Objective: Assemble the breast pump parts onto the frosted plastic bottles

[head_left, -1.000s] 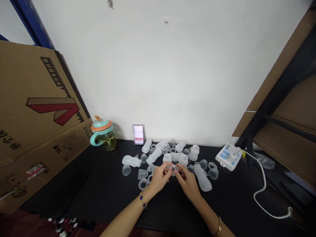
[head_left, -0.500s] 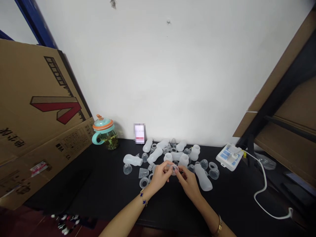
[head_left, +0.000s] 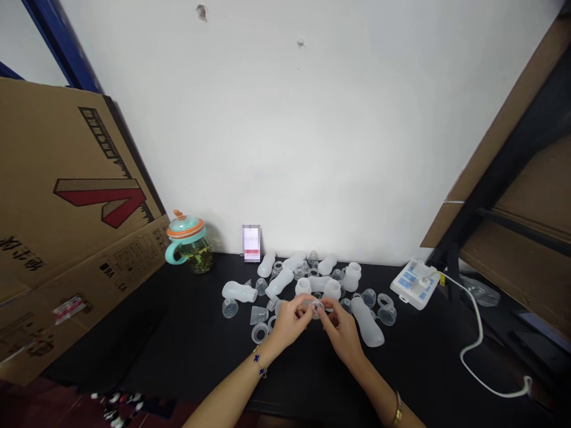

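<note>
Left hand (head_left: 292,320) and right hand (head_left: 342,331) both pinching one clear round part (head_left: 317,310) at the fingertips, between the worktop's (head_left: 187,348) front and back edges; whether it's finished, can't tell. Frosted bottles (head_left: 366,322) toward the back edge look uncapped, domes (head_left: 229,307) and collars (head_left: 259,333) loose, so most seems left.

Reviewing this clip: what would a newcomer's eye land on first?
Probably the teal and orange jug with leaves inside, standing out at the back left of the black table beside the big cardboard with its red mark. Next, likely the scatter of whitish bottles and clear caps in the middle, where the left hand and right hand together hold a small clear part.
</note>
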Demonstrator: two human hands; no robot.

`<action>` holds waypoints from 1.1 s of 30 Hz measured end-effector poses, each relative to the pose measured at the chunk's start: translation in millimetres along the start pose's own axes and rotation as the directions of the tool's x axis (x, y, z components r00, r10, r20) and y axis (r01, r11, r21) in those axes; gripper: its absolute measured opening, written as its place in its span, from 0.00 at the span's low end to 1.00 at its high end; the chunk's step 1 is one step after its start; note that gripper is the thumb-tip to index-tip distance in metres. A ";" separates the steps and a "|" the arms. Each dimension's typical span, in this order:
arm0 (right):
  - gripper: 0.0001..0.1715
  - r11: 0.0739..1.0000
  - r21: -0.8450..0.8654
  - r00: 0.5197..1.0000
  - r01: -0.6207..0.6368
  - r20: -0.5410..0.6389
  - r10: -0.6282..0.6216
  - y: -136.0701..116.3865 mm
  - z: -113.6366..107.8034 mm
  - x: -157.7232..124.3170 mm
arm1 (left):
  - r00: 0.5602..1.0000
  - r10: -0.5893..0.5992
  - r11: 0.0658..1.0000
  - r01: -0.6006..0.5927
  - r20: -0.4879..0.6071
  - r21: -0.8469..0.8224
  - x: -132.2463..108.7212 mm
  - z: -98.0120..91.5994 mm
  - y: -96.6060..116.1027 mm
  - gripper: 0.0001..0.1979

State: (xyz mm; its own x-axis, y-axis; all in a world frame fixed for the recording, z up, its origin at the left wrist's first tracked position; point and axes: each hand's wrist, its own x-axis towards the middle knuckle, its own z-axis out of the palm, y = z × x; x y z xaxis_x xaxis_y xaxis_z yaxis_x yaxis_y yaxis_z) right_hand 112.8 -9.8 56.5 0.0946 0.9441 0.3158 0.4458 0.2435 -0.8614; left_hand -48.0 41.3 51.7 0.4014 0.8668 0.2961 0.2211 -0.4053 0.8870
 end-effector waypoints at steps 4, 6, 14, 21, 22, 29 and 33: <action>0.22 1.000 -0.010 1.000 0.009 -0.006 -0.009 1.9 -1.1 0.3 | 1.000 0.002 0.999 -0.002 -0.009 0.040 -0.1 0.3 -2.0 0.18; 0.22 0.999 -0.022 1.000 0.027 -0.005 -0.028 2.4 -2.0 0.4 | 1.000 0.009 0.999 -0.009 -0.006 0.048 0.2 0.1 -3.6 0.18; 0.20 0.996 -0.045 0.996 0.080 -0.020 -0.081 7.2 0.8 -0.5 | 1.000 -0.008 1.000 0.008 0.029 -0.013 0.7 -0.9 -3.3 0.18; 0.21 0.998 -0.043 0.999 0.042 -0.021 -0.043 8.9 1.7 1.6 | 0.998 -0.031 0.995 0.036 0.048 -0.092 0.6 -1.9 -1.1 0.17; 0.22 0.998 -0.039 0.999 0.043 -0.021 -0.044 8.5 1.5 1.5 | 0.998 -0.030 0.995 0.034 0.053 -0.091 0.6 -2.0 -0.8 0.17; 0.20 0.997 -0.040 0.998 0.060 -0.030 -0.061 7.0 0.3 0.1 | 0.999 -0.013 0.996 0.017 0.048 -0.084 0.4 -1.6 -2.1 0.16; 0.20 0.998 -0.029 0.998 0.054 -0.030 -0.055 6.0 0.3 -0.6 | 0.999 -0.002 0.996 0.005 0.035 -0.091 0.4 -0.8 -2.9 0.16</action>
State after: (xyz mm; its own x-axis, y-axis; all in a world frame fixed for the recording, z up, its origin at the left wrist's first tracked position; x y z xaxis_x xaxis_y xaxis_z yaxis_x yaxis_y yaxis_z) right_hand 115.1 -8.9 51.0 0.0971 0.9221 0.3745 0.4759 0.2874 -0.8312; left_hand -49.2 43.1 49.5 0.4322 0.8566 0.2817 0.1412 -0.3728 0.9171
